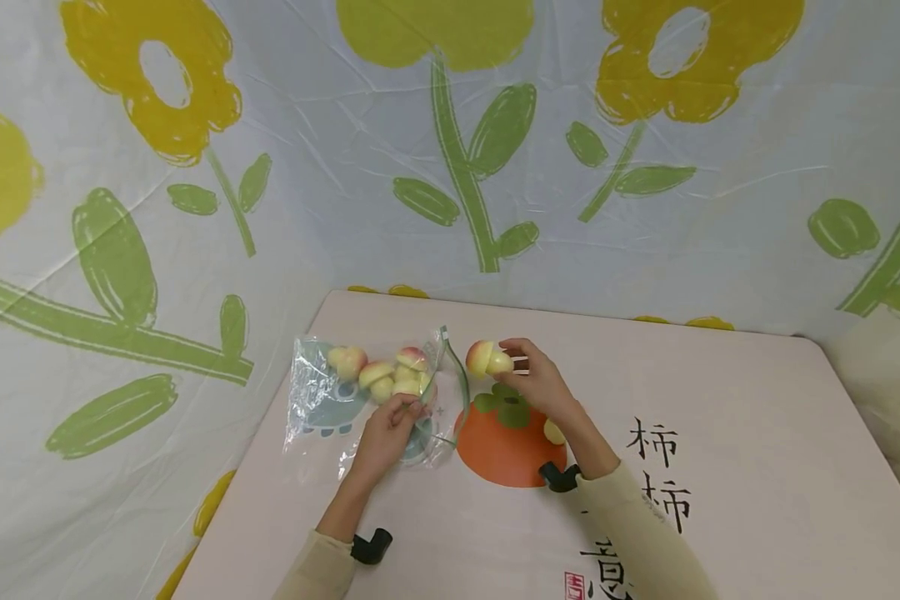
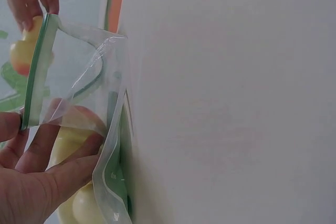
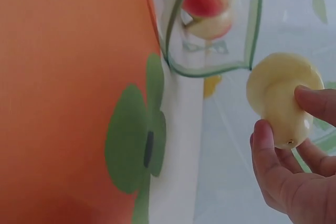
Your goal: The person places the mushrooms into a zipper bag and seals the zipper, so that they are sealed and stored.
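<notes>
My left hand (image 1: pixel 387 432) pinches the near side of the mouth of a clear zip bag (image 1: pixel 300 417) with a green seal. The left wrist view shows its thumb and fingers at the seal (image 2: pixel 37 72), and the mouth standing open. Several yellow toy mushrooms (image 1: pixel 377 377) with reddish caps lie inside the bag. My right hand (image 1: pixel 546 385) grips another toy mushroom (image 3: pixel 283 98) by its stem, thumb on one side and fingers on the other. That mushroom (image 1: pixel 487 358) is just right of the bag's mouth, its cap pointing toward the bag.
One more yellow piece (image 1: pixel 554 432) lies by my right forearm, partly hidden by it. The pale table mat (image 1: pixel 750 400) carries a printed orange persimmon (image 1: pixel 498 454) and black characters (image 1: pixel 654 443). A flower-patterned curtain (image 1: pixel 322 192) hangs behind and to the left.
</notes>
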A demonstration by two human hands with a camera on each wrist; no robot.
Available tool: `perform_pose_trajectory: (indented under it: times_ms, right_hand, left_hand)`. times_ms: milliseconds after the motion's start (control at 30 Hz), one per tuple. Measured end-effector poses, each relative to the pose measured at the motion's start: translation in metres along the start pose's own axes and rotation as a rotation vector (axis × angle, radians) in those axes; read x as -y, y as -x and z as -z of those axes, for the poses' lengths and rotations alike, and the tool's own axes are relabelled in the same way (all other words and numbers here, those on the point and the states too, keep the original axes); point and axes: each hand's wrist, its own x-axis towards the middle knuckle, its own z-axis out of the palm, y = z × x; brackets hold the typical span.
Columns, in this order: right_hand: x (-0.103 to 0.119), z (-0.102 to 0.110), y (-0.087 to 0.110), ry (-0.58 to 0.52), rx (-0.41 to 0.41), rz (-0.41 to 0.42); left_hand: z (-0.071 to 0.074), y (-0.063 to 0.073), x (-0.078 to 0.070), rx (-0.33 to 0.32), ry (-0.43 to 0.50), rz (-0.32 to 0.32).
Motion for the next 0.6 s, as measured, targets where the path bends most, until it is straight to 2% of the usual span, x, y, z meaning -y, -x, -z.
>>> perform_pose_trajectory:
  times_ms: [300,600]
  right_hand:
    - [-0.01,-0.03,-0.012,0.096,0.018,0.017]
    - [-0.023,-0.056,-0.019,0.131,0.028,0.031]
  left_hand:
    - [0.0,0.0,0.001,0.002,-0.013,0.002]
    - [0.002,0.001,-0.002,0.012,0.006,0.005]
